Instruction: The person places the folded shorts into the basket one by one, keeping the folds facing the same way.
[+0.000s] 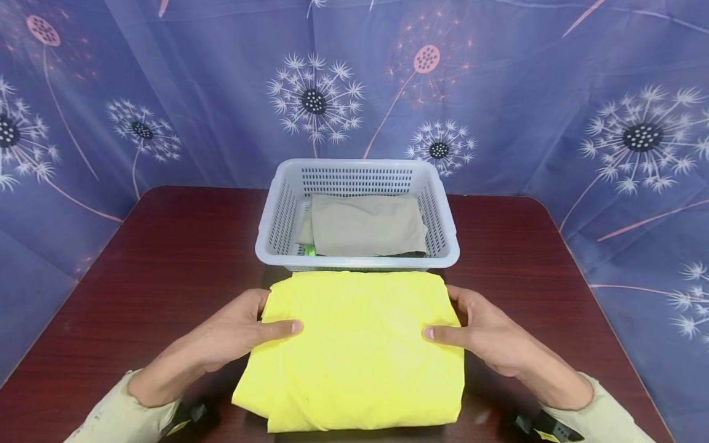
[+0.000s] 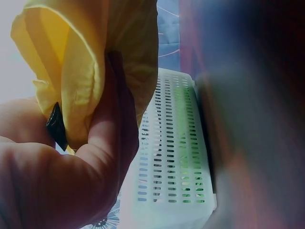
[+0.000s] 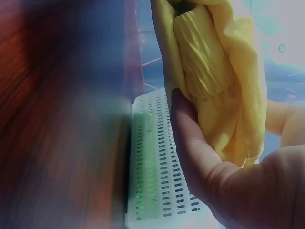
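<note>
A folded bright yellow garment (image 1: 360, 351) is held up in front of the basket, a gathered cuff-like band (image 3: 205, 57) showing among its folds in the right wrist view. My left hand (image 1: 235, 329) grips its left side, thumb on top and fingers underneath. Opposite, my right hand (image 1: 490, 335) holds the right side the same way. In the left wrist view a small dark tip (image 2: 57, 128) pokes out by the fold; I cannot tell what it is. Just beyond stands a pale perforated plastic basket (image 1: 357, 261), with a folded khaki cloth (image 1: 368, 224) inside.
Something bright green (image 1: 309, 250) peeks out under the khaki cloth in the basket. Everything stands over a dark red wooden table (image 1: 183, 246). A blue curtain (image 1: 221, 80) with dandelion prints hangs behind the table and along its sides.
</note>
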Motion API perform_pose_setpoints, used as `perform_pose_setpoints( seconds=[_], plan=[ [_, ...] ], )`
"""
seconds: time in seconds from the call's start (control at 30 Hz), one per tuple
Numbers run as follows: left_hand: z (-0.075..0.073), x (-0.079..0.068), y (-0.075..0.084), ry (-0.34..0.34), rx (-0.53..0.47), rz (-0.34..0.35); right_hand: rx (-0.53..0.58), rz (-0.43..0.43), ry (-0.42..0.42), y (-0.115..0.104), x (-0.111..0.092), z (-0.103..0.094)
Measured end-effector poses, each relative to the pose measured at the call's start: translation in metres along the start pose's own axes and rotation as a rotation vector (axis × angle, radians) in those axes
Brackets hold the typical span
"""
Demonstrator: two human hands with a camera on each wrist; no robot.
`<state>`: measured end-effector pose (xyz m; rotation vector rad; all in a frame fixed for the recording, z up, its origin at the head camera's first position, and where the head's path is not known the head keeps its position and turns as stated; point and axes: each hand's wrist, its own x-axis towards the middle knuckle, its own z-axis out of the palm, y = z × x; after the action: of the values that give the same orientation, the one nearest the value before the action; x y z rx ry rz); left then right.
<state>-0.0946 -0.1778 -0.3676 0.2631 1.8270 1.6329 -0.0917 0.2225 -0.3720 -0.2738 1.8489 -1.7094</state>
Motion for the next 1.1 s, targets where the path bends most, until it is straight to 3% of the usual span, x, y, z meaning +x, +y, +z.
perform_pose_setpoints(
  seconds=[1.1],
  plan=[
    [-0.0004, -0.0035, 0.0087, -0.019, -0.008, 0.027, 0.0, -0.027, -0.006, -0.0093, -0.0031, -0.0004]
  ],
)
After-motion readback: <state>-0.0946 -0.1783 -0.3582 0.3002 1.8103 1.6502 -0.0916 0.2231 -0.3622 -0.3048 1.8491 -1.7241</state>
